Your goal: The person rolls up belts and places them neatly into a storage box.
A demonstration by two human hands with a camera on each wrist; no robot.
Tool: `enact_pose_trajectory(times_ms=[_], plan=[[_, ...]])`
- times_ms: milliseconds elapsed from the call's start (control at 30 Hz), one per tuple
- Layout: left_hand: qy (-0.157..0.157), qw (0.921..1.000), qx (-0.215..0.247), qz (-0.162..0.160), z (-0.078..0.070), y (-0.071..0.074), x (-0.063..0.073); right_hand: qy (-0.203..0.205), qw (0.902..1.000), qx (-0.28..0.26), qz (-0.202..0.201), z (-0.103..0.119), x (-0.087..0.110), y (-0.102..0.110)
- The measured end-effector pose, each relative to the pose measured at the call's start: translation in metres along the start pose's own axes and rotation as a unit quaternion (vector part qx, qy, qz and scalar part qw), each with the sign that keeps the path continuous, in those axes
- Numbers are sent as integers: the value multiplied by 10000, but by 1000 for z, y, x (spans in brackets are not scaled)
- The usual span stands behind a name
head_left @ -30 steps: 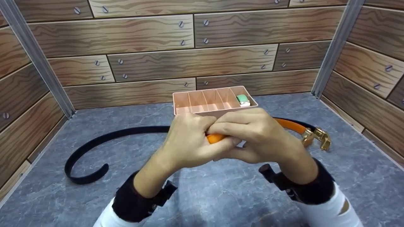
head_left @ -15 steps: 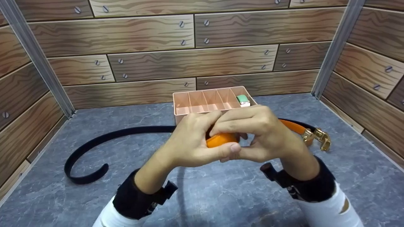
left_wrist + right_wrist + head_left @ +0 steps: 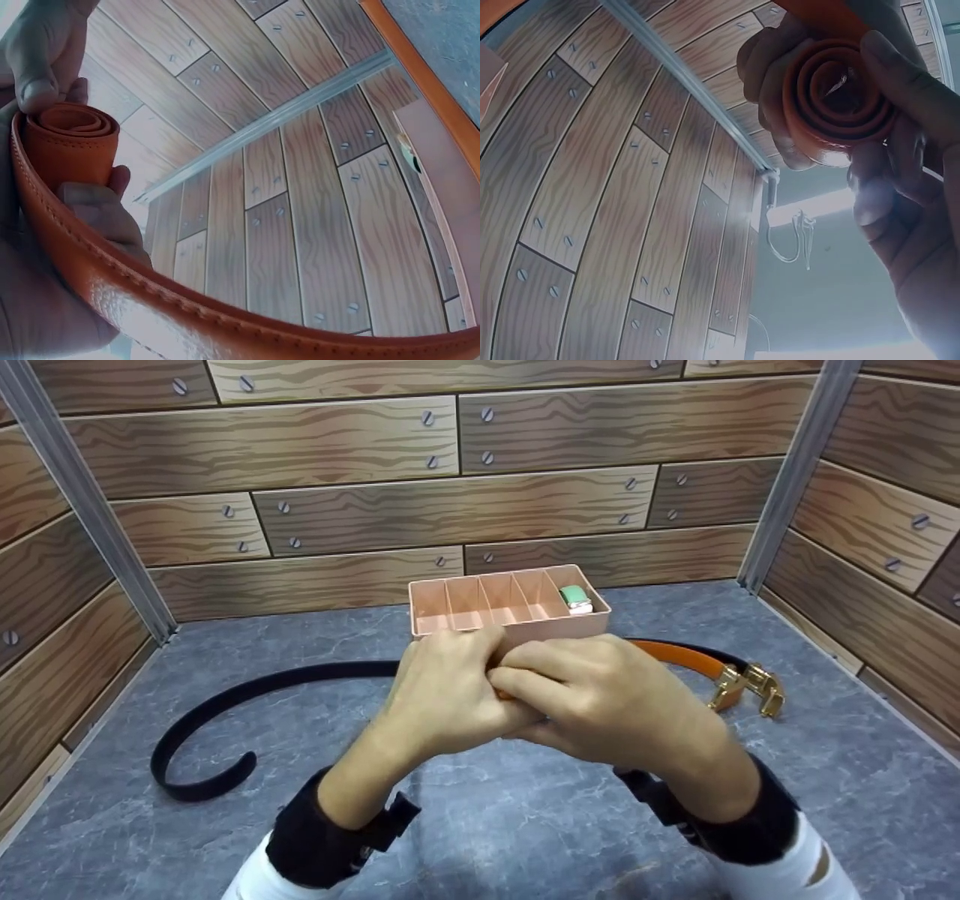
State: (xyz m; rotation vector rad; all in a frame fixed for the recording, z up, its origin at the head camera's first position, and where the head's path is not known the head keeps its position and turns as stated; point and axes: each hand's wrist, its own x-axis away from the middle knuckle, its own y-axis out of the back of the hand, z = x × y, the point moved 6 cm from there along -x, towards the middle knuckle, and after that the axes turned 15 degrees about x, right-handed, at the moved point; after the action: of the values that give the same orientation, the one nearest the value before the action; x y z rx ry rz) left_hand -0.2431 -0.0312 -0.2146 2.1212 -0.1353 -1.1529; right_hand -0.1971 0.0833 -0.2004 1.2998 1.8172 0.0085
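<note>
Both hands meet in the middle of the head view around an orange leather belt [image 3: 679, 656], whose free end is wound into a roll. My left hand [image 3: 446, 690] holds the roll from the left. Curled over it from the other side is my right hand [image 3: 589, 690], and from above only a sliver of orange shows between them. The left wrist view shows the stitched roll [image 3: 71, 154] between thumb and fingers, with the strap sweeping away below. Spiral layers of the coil [image 3: 840, 94] face the right wrist camera. The belt's gold buckle [image 3: 726, 688] lies on the right.
A black belt [image 3: 202, 789] curves across the grey tabletop, passing behind the hands; a second gold buckle [image 3: 766, 690] sits at right. Behind the hands stands a pink divided box [image 3: 559, 628] with a rolled green item [image 3: 574, 596] in its right compartment. Wood-patterned walls [image 3: 360, 442] enclose the table.
Half a second ago more of the orange roll showed, with the right fingers spread around it. Now the right hand has closed in and sits slightly lower, covering most of the roll.
</note>
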Motion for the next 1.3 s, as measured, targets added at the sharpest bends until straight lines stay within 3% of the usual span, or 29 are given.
enact_pose_trajectory(times_ms=[100,200,367,500,567,667,767,867,933,1067,1200,1300], plan=[[-106,9990,344,248,0,-2,-2,2,9997,-251,-69,-2,1,0],[-420,9934,929,528,2,-4,-4,-103,9960,-861,-218,-9,3,0],[-789,9711,1924,1170,5,-11,-5,-215,9786,-1980,-518,-25,5,-2],[-726,9552,2485,1437,5,-15,-5,-207,9601,-2733,-554,-32,4,-8],[-669,9579,2456,1327,4,-14,-6,-246,9497,-3069,-568,-34,4,-10],[-469,9741,1952,1045,2,-10,-6,-310,9459,-3196,-462,-34,4,-12],[-207,9918,1005,758,1,-7,-5,-363,9619,-2708,-115,-28,4,-14],[47,9978,287,590,1,-7,-4,-336,9777,-2066,181,-22,4,-15],[91,9982,130,583,1,-7,-3,-282,9816,-1882,153,-19,3,-15],[-99,9944,715,771,1,-8,-4,-127,9787,-2030,-274,-22,3,-12],[-393,9805,1588,1088,1,-11,-5,-152,9678,-2424,-664,-30,4,-10],[-563,9653,2170,1340,0,-13,-6,-302,9559,-2806,-809,-37,6,-9]])
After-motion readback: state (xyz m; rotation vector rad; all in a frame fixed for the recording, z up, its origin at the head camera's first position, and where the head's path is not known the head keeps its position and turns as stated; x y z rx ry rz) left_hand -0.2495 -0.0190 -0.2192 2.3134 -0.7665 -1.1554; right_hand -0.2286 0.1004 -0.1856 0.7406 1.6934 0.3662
